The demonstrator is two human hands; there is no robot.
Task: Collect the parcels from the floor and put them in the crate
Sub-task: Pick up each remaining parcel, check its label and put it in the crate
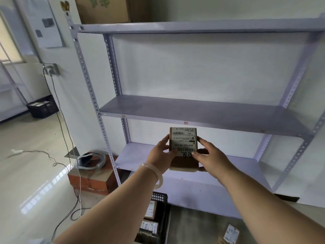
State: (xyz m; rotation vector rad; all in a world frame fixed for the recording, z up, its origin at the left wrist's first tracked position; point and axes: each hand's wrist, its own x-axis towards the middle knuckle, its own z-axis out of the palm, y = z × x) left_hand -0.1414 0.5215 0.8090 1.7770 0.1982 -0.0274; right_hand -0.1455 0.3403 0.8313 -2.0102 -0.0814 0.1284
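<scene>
A small brown cardboard parcel (183,147) with a white barcode label is held up in front of the shelf rack. My left hand (161,154) grips its left side, thumb on the label. My right hand (210,156) grips its right side, thumb on the label's lower corner. Below, between my forearms, a black slatted crate (161,198) sits on the floor with several labelled parcels (149,226) inside. Another labelled parcel (230,234) lies on the floor at the lower right.
A lilac metal shelf rack (202,113) fills the view ahead. A reddish box (91,180) with a grey headset on top stands at the rack's left foot. Cables (58,162) trail over the glossy floor. A second dark crate (43,107) stands far left.
</scene>
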